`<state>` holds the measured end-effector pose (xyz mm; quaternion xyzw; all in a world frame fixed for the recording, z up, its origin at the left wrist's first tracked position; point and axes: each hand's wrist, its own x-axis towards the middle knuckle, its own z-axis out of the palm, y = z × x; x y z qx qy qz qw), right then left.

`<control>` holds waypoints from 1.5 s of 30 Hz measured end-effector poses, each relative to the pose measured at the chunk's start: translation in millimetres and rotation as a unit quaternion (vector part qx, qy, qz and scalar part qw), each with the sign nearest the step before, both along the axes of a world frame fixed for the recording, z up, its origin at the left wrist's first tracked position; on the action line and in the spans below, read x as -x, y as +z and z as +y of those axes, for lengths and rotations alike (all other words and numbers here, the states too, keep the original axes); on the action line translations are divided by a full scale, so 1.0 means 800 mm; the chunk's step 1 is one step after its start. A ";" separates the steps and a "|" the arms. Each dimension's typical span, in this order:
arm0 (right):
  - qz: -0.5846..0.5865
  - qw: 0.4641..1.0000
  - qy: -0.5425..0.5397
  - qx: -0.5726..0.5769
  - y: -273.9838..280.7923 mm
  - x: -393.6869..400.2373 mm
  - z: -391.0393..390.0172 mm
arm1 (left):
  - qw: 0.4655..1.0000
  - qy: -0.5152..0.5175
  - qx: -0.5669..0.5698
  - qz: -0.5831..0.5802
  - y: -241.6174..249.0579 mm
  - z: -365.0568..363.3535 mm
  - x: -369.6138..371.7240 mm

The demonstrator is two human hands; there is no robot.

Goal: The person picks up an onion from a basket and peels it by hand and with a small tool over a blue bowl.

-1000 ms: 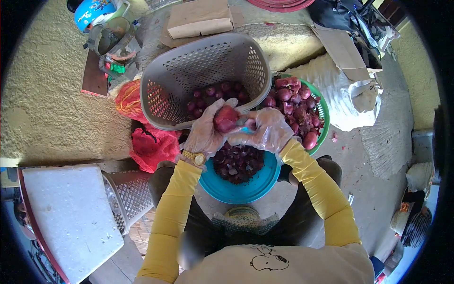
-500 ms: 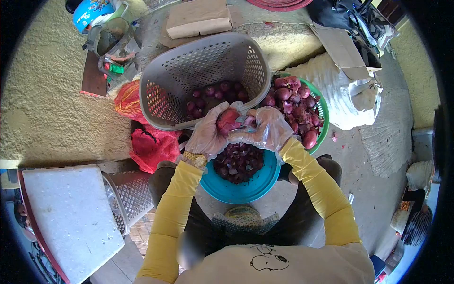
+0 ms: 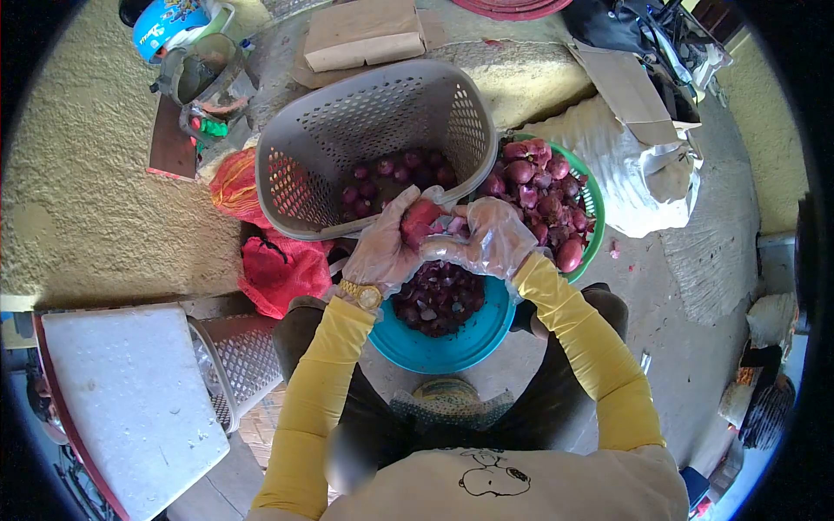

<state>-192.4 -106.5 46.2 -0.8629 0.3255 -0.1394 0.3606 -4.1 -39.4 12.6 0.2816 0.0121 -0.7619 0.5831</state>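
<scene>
Head view: the left hand (image 3: pixel 382 247), in a clear plastic glove (image 3: pixel 372 259), has its grip curled around a red onion (image 3: pixel 419 219), probably to steady it for the right hand (image 3: pixel 495 233), which faces it from the other side. The right grip is bent inward close to the onion, by a small pinkish piece (image 3: pixel 457 226); whether it pinches that piece or a tool, I cannot tell (glove and fingers hide too much). Both hands meet over the near edge of a grey basket (image 3: pixel 373 113) and the far part of a blue basin (image 3: pixel 439 356), whose heap of dark purple scraps (image 3: pixel 441 297) suggests it stands between the knees (image 3: pixel 605 306) to catch what drops. Smooth purple onions (image 3: pixel 411 160) lie at the grey basket's bottom, while beside it, on the right, a green basket (image 3: pixel 596 195) brims with bulbs (image 3: pixel 549 207), both presumably set there for easy reach.
</scene>
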 end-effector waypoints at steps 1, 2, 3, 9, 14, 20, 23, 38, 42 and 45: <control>0.014 1.000 -0.006 -0.021 0.000 0.000 0.000 | 1.000 -0.002 0.011 0.014 -0.003 0.001 -0.001; 0.014 1.000 -0.006 -0.021 -0.002 -0.001 0.000 | 0.999 -0.005 0.022 0.029 -0.006 0.001 -0.003; 0.012 0.999 -0.007 -0.028 -0.006 -0.003 -0.001 | 0.999 -0.005 0.022 0.029 -0.010 0.001 -0.005; 0.024 0.999 0.003 -0.048 -0.009 0.000 -0.002 | 1.000 0.027 0.009 0.011 -0.012 0.004 -0.003; 0.065 0.996 0.032 0.043 -0.021 0.001 -0.004 | 0.998 0.000 0.033 -0.047 0.003 0.010 -0.004; -0.022 0.990 0.124 0.062 -0.022 0.000 0.007 | 0.910 0.060 0.120 -0.393 -0.079 0.004 -0.019; 0.072 0.975 0.166 0.129 -0.030 0.001 0.007 | 0.980 0.085 0.035 -0.178 0.006 0.013 -0.015; 0.158 0.970 0.166 0.085 -0.009 -0.004 0.013 | 0.993 0.053 0.033 -0.102 0.013 0.006 -0.017; 0.131 0.981 0.136 0.050 0.008 -0.009 0.012 | 0.991 0.053 0.046 -0.110 0.002 0.004 -0.018; 0.036 0.998 -0.046 0.010 0.013 -0.009 0.010 | 0.990 0.047 0.049 -0.124 0.005 0.006 -0.014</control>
